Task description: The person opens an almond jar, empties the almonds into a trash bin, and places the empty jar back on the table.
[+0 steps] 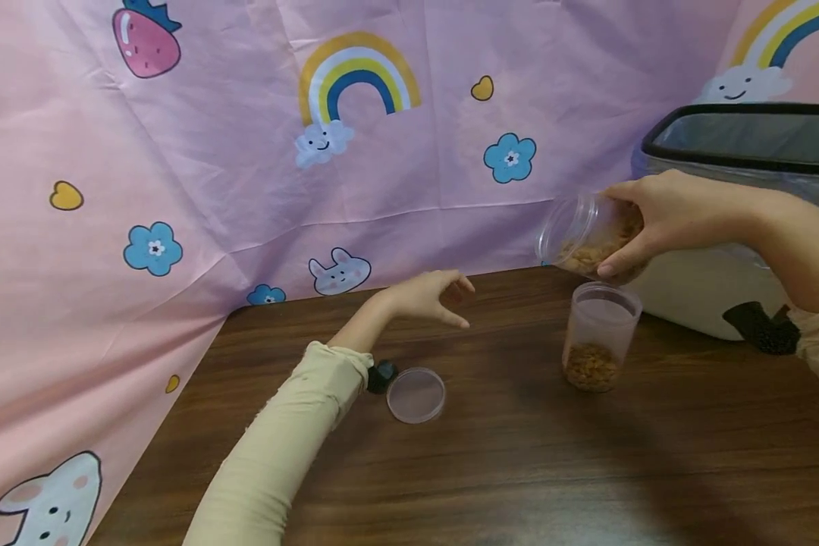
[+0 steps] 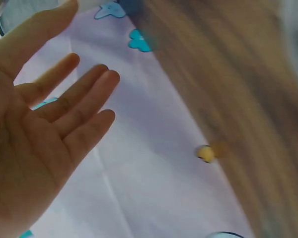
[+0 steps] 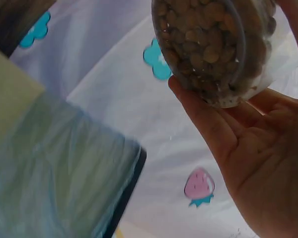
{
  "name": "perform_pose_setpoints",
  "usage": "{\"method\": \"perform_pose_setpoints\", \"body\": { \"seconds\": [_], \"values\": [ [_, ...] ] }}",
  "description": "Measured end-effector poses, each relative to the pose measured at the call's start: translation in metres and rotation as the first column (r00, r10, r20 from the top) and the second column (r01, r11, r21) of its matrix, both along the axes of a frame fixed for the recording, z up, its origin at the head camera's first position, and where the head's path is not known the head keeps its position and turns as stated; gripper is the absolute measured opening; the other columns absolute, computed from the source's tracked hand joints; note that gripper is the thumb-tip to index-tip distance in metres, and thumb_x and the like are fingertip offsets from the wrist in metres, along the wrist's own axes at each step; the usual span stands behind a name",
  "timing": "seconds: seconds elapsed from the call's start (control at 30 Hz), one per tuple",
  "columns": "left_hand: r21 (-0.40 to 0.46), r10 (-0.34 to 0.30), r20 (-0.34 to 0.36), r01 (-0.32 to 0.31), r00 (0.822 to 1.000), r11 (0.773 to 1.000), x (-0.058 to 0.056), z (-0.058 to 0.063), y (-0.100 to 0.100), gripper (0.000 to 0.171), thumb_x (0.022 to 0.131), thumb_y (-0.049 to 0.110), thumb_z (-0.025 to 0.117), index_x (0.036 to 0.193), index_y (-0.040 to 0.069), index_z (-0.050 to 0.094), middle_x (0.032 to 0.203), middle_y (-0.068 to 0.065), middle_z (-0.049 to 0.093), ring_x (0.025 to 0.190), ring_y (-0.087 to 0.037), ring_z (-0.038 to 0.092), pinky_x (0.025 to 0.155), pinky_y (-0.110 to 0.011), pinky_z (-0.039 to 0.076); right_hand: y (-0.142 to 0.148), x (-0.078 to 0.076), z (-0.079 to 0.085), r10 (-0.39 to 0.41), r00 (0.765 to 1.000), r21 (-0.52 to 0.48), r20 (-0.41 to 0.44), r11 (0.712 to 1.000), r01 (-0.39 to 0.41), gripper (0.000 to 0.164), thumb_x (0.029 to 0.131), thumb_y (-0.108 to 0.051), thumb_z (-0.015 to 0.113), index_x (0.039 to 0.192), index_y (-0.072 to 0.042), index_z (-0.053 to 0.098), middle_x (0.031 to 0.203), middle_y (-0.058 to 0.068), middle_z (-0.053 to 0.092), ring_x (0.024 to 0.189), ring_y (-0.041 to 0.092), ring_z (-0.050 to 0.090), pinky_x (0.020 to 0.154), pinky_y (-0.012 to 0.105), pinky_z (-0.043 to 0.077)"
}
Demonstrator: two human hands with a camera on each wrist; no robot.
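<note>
My right hand (image 1: 682, 216) grips a clear plastic jar (image 1: 587, 227) by its base end, tilted with its mouth to the left. Small brown pieces, like kibble, lie along its lower side; the right wrist view shows them through the bottom of the jar (image 3: 208, 44). Just beneath stands a second clear jar (image 1: 600, 334), upright and uncovered, with a layer of the same pieces in the bottom. My left hand (image 1: 426, 296) hovers over the table, fingers loosely bent and holding nothing. Near the left wrist lies a round clear lid (image 1: 416, 396).
A bin (image 1: 696, 292) with a black rim and a plastic liner stands at the right, behind the right forearm. The dark wooden table (image 1: 505, 470) meets a pink and purple printed cloth (image 1: 444, 152) at the back and left.
</note>
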State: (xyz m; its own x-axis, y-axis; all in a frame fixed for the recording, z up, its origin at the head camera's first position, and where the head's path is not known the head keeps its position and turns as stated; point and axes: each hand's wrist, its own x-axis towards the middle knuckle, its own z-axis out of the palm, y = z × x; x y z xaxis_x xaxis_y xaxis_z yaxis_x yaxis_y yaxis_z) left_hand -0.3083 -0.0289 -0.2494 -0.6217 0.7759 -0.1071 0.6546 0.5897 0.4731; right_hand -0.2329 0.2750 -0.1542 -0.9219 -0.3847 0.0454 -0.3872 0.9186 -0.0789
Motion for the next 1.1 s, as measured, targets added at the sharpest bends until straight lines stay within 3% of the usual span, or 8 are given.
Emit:
{"method": "perform_pose_setpoints", "body": {
  "seconds": [0.17, 0.3, 0.5, 0.67, 0.87, 0.97, 1.1],
  "values": [
    [0.064, -0.019, -0.008, 0.02, 1.0, 0.998, -0.009, 0.022, 0.029, 0.047, 0.083, 0.018, 0.07, 0.122, 0.003, 0.05, 0.117, -0.012, 0.055, 0.107, -0.022, 0.054, 0.087, -0.024, 0.043, 0.015, 0.002, 0.011, -0.054, 0.998, 0.047, 0.019, 0.997, 0.053, 0.103, 0.068, -0.055, 0.074, 0.136, 0.009, 0.03, 0.097, 0.01, 0.06, 0.085, 0.025, 0.059, 0.068, 0.043, 0.047],
    [0.089, -0.033, -0.004, 0.033, 0.999, 0.995, -0.015, 0.04, 0.048, 0.044, 0.086, 0.017, 0.066, 0.124, 0.003, 0.048, 0.118, -0.012, 0.053, 0.108, -0.022, 0.053, 0.085, -0.024, 0.043, 0.025, 0.001, 0.022, -0.079, 0.997, 0.082, -0.001, 0.993, 0.079, 0.1, 0.069, -0.054, 0.073, 0.134, 0.011, 0.033, 0.099, 0.016, 0.06, 0.086, 0.028, 0.059, 0.069, 0.045, 0.047],
    [0.08, -0.045, -0.088, 0.053, 0.995, 0.995, -0.022, 0.072, 0.07, 0.042, 0.088, 0.02, 0.063, 0.125, 0.004, 0.049, 0.113, -0.011, 0.056, 0.103, -0.019, 0.054, 0.082, -0.025, 0.044, 0.035, 0.002, 0.044, -0.112, 0.991, 0.108, -0.066, 0.987, 0.119, 0.086, 0.069, -0.054, 0.073, 0.121, 0.008, 0.046, 0.091, 0.011, 0.063, 0.075, 0.023, 0.06, 0.065, 0.042, 0.049],
    [0.105, -0.046, -0.136, 0.061, 0.99, 0.993, -0.03, 0.097, 0.087, 0.041, 0.089, 0.021, 0.062, 0.124, 0.004, 0.051, 0.112, -0.01, 0.058, 0.101, -0.017, 0.056, 0.081, -0.024, 0.045, 0.049, 0.001, 0.063, -0.15, 0.987, 0.148, -0.051, 0.977, 0.156, 0.079, 0.072, -0.051, 0.073, 0.113, 0.012, 0.047, 0.087, 0.011, 0.064, 0.074, 0.023, 0.059, 0.067, 0.043, 0.049],
    [0.158, -0.013, -0.122, 0.033, 0.992, 0.987, -0.037, 0.114, 0.114, 0.042, 0.089, 0.023, 0.061, 0.126, 0.006, 0.051, 0.119, -0.008, 0.054, 0.105, -0.015, 0.053, 0.082, -0.022, 0.043, 0.079, -0.002, 0.079, -0.228, 0.964, 0.187, -0.14, 0.95, 0.251, 0.087, 0.07, -0.052, 0.073, 0.116, 0.015, 0.044, 0.087, 0.02, 0.061, 0.074, 0.028, 0.054, 0.064, 0.042, 0.049],
    [0.188, 0.01, -0.122, 0.013, 0.993, 0.982, -0.039, 0.118, 0.129, 0.041, 0.089, 0.023, 0.061, 0.126, 0.007, 0.052, 0.124, -0.007, 0.05, 0.109, -0.015, 0.051, 0.083, -0.021, 0.042, 0.097, -0.003, 0.082, -0.253, 0.961, 0.127, -0.112, 0.956, 0.266, 0.084, 0.072, -0.046, 0.075, 0.117, 0.017, 0.041, 0.09, 0.025, 0.058, 0.076, 0.031, 0.054, 0.066, 0.046, 0.049],
    [0.211, 0.022, -0.162, 0.013, 0.987, 0.977, -0.038, 0.122, 0.148, 0.041, 0.09, 0.023, 0.059, 0.126, 0.006, 0.051, 0.127, -0.005, 0.048, 0.112, -0.013, 0.049, 0.084, -0.019, 0.041, 0.112, -0.001, 0.087, -0.34, 0.935, 0.088, -0.098, 0.933, 0.348, 0.085, 0.073, -0.045, 0.074, 0.118, 0.017, 0.038, 0.089, 0.025, 0.057, 0.076, 0.031, 0.054, 0.063, 0.042, 0.049]
  ]
}}
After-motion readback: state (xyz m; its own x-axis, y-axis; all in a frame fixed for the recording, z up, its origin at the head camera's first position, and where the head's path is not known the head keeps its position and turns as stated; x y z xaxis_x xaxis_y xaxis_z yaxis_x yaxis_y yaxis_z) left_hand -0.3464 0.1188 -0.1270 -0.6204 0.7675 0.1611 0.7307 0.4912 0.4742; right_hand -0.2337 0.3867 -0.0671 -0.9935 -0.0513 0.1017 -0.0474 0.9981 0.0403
